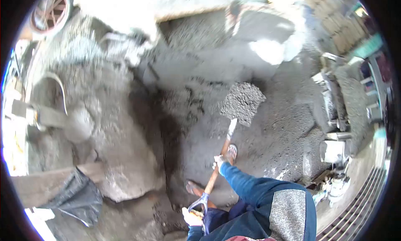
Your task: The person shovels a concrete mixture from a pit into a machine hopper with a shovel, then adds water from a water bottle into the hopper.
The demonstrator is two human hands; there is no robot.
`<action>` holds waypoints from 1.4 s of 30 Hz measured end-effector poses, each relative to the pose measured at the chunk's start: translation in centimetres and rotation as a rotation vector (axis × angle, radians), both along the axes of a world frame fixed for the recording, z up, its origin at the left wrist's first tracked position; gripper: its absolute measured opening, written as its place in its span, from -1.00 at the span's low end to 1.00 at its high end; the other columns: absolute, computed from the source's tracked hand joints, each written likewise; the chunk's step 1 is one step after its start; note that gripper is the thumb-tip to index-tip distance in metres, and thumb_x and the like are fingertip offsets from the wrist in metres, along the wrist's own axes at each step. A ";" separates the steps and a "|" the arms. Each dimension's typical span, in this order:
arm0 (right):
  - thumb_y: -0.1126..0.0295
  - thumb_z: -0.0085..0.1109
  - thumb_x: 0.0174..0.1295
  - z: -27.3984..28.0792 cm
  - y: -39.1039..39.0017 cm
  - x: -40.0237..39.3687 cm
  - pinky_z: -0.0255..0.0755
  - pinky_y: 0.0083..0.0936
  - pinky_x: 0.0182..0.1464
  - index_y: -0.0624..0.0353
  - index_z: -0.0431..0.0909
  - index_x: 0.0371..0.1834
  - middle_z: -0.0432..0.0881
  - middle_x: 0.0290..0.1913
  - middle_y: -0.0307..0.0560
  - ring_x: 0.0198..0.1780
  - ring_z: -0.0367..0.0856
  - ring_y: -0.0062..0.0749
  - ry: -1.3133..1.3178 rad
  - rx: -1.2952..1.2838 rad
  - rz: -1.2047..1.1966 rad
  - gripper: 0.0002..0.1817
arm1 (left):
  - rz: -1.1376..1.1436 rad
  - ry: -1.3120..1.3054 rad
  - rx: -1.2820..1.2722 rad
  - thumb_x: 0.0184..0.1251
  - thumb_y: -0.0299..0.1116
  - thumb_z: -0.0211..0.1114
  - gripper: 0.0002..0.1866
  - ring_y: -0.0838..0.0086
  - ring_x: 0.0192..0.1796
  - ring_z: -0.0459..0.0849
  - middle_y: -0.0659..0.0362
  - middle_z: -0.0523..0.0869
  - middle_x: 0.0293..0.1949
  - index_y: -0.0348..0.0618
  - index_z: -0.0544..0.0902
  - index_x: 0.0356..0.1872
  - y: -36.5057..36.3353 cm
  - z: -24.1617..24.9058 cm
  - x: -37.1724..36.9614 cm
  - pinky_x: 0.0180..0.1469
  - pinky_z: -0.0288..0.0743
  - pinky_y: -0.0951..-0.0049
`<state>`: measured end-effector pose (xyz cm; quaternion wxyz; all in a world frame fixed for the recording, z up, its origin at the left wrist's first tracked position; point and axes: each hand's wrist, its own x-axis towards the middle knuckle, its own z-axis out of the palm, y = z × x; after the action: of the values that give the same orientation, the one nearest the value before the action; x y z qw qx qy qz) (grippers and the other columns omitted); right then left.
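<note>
1. We hold a shovel [227, 134] with both hands; its wooden shaft runs from the lower middle of the view up and to the right.
2. Our left hand [192, 218] is curled tight around the blue D-grip at the near end of the shaft, low in the view, just above our dark trousers.
3. Our right hand [218, 161] is wrapped around the shaft about midway up, fingers closed on the wood; the blue sleeve [250, 184] leads back from it to a grey elbow patch.
4. The shovel blade is lifted clear of the ground [275, 149] and loaded with a heap of grey gravel [243, 102], level enough that the load sits on it.
5. Below the shaft we see our two feet in sandals [232, 151], one just beside the right hand in the view, the other nearer the grip.
6. The ground around us is covered in wet grey mix and loose gravel, with a large mound [125, 157] rising to our left.
7. A dark plastic bag [79, 197] lies at the mound's near edge, beside a wooden plank [41, 184].
8. Concrete blocks [334, 149] stand at the right, near a metal grating [355, 211].
9. A wheel [50, 11] shows at the upper left edge.
</note>
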<state>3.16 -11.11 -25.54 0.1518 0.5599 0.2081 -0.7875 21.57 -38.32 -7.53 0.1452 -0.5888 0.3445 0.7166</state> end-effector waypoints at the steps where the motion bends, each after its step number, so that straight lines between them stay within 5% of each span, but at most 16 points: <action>1: 0.38 0.18 0.30 2.7 2.1 -0.5 0.36 -0.26 -0.60 -0.08 0.36 -0.18 0.39 -0.52 -0.21 -0.64 0.41 -0.32 -0.013 0.000 -0.093 -0.83 | -0.053 0.015 0.027 0.31 0.53 -0.04 -0.22 0.27 -0.74 0.32 0.20 0.35 -0.79 0.01 0.35 -0.76 0.4 0.6 -1.1 -0.65 0.28 0.21; 4: 0.38 0.17 0.32 17.0 9.1 -4.1 0.34 -0.29 -0.59 -0.08 0.34 -0.16 0.39 -0.51 -0.21 -0.64 0.39 -0.33 -0.048 0.369 -0.155 -0.82 | -0.181 0.105 0.124 0.34 0.52 -0.10 -0.22 0.31 -0.74 0.34 0.18 0.41 -0.78 -0.02 0.40 -0.70 4.1 3.9 -7.1 -0.64 0.29 0.27; 7: 0.42 0.18 0.30 26.8 17.9 -7.1 0.30 -0.32 -0.59 -0.04 0.27 -0.30 0.32 -0.55 -0.24 -0.65 0.35 -0.37 0.279 0.333 -0.399 -0.78 | -0.390 0.339 0.100 0.34 0.49 -0.04 -0.28 0.39 -0.77 0.30 0.24 0.36 -0.78 0.04 0.41 -0.66 10.6 9.1 -15.5 -0.64 0.28 0.31; 12: 0.31 0.20 0.33 43.9 35.6 -13.4 0.47 -0.22 -0.40 -0.03 0.39 -0.48 0.37 -0.58 -0.26 -0.55 0.43 -0.34 0.765 0.393 -0.639 -0.76 | -0.710 0.963 -0.041 0.44 0.36 0.01 -0.33 0.43 -0.67 0.42 0.16 0.49 -0.67 -0.07 0.44 -0.57 27.1 27.8 -30.8 -0.60 0.32 0.43; 15: 0.42 0.18 0.16 51.7 47.7 -14.4 0.52 -0.28 -0.37 0.04 0.44 -0.44 0.48 -0.58 -0.18 -0.52 0.52 -0.28 1.200 0.562 -0.745 -0.89 | -0.796 1.549 -0.042 0.56 -0.20 0.13 -0.61 0.55 -0.63 0.38 0.27 0.36 -0.64 -0.12 0.38 -0.52 37.7 37.6 -36.7 -0.57 0.30 0.51; 18: 0.45 0.08 0.22 58.7 56.2 -11.0 0.47 -0.26 -0.50 0.07 0.38 -0.39 0.44 -0.59 -0.20 -0.62 0.44 -0.26 1.099 0.583 -1.111 -0.91 | -0.919 2.202 -0.628 -0.01 -0.39 0.53 -0.78 0.29 -0.58 0.56 0.10 0.59 -0.58 -0.21 0.62 -0.48 47.2 46.4 -36.9 -0.47 0.47 0.33; 19: 0.42 0.10 0.24 58.0 59.9 -8.5 0.43 -0.29 -0.52 0.03 0.35 -0.45 0.41 -0.60 -0.27 -0.64 0.40 -0.33 1.282 0.527 -1.027 -0.85 | -0.609 2.785 -0.796 -0.13 -0.28 0.59 -0.73 0.21 -0.58 0.57 0.11 0.58 -0.62 -0.13 0.63 -0.51 50.4 49.0 -36.7 -0.48 0.46 0.31; 20: 0.33 0.09 0.31 59.2 60.3 -5.7 0.39 -0.32 -0.52 -0.04 0.30 -0.54 0.36 -0.64 -0.31 -0.66 0.38 -0.39 0.922 0.692 -1.141 -0.74 | -0.743 2.955 -0.743 -0.15 -0.15 0.59 -0.68 0.24 -0.61 0.57 0.17 0.55 -0.68 -0.04 0.59 -0.63 52.0 51.0 -35.0 -0.50 0.44 0.25; 21: 0.20 0.09 0.37 57.1 61.9 -2.9 0.36 -0.36 -0.52 -0.09 0.25 -0.61 0.30 -0.68 -0.34 -0.67 0.32 -0.42 1.251 0.543 -1.032 -0.62 | -0.915 2.977 -0.485 -0.21 -0.08 0.58 -0.62 0.22 -0.65 0.53 0.21 0.48 -0.73 0.00 0.52 -0.74 53.4 51.3 -32.8 -0.52 0.41 0.19; 22: 0.12 0.06 0.42 56.1 62.2 -0.3 0.33 -0.38 -0.53 -0.11 0.23 -0.64 0.27 -0.69 -0.34 -0.69 0.27 -0.40 1.191 0.589 -1.029 -0.57 | -1.141 3.073 -0.507 -0.31 -0.15 0.60 -0.63 0.22 -0.59 0.57 0.22 0.52 -0.68 0.01 0.51 -0.71 53.9 49.5 -31.8 -0.44 0.43 0.24; 24: 0.20 0.13 0.39 53.4 59.4 3.7 0.37 -0.35 -0.52 -0.05 0.30 -0.57 0.28 -0.66 -0.33 -0.65 0.30 -0.38 0.926 0.835 -0.985 -0.64 | -1.341 3.012 -0.424 -0.38 -0.15 0.56 -0.70 0.22 -0.57 0.57 0.21 0.55 -0.69 -0.01 0.60 -0.70 53.2 44.7 -29.2 -0.35 0.47 0.18; 27: 0.34 0.26 0.31 47.2 53.4 5.0 0.51 -0.28 -0.43 0.02 0.40 -0.36 0.37 -0.59 -0.26 -0.59 0.42 -0.40 0.419 0.897 -0.944 -0.80 | -1.738 2.724 -0.572 -0.26 -0.22 0.43 -0.78 0.25 -0.20 0.67 0.19 0.64 -0.46 -0.02 0.69 -0.50 48.6 30.8 -27.2 0.33 0.40 0.16; 31: 0.43 0.27 0.24 43.4 39.8 4.4 0.48 -0.34 -0.37 -0.03 0.40 -0.32 0.39 -0.56 -0.29 -0.56 0.42 -0.44 0.841 0.678 -0.790 -0.82 | -1.826 2.488 -0.788 -0.15 -0.31 0.37 -0.87 0.30 -0.12 0.64 0.22 0.55 -0.45 0.04 0.64 -0.49 35.2 23.7 -27.7 0.43 0.34 0.15; 34: 0.43 0.24 0.24 43.6 26.3 1.6 0.48 -0.27 -0.28 -0.02 0.41 -0.36 0.41 -0.52 -0.28 -0.49 0.44 -0.41 0.822 0.508 -0.715 -0.84 | -1.821 2.181 -0.810 -0.23 -0.27 0.31 -0.79 0.32 -0.27 0.48 0.23 0.37 -0.52 -0.02 0.42 -0.63 22.0 22.5 -27.8 0.02 0.41 0.24; 35: 0.42 0.23 0.24 43.4 22.2 1.1 0.48 -0.25 -0.25 -0.02 0.42 -0.38 0.41 -0.50 -0.28 -0.47 0.44 -0.40 0.794 0.460 -0.692 -0.85 | -1.905 2.203 -0.992 -0.26 -0.25 0.30 -0.76 0.32 -0.29 0.43 0.23 0.33 -0.52 -0.03 0.39 -0.64 18.0 27.1 -28.2 -0.05 0.38 0.25; 42: 0.46 0.25 0.27 37.2 4.9 -3.2 0.52 -0.12 -0.18 0.03 0.40 -0.31 0.42 -0.43 -0.23 -0.42 0.47 -0.31 0.556 0.054 -0.467 -0.83 | -1.705 1.792 -1.232 -0.25 -0.29 0.43 -0.81 0.29 -0.33 0.56 0.25 0.51 -0.55 0.01 0.55 -0.66 -0.8 36.0 -20.5 -0.01 0.43 0.18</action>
<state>-0.07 -6.16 11.63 -0.1093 0.3606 0.1286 -0.9173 1.10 -39.09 28.43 -0.0157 0.4908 0.8279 0.2709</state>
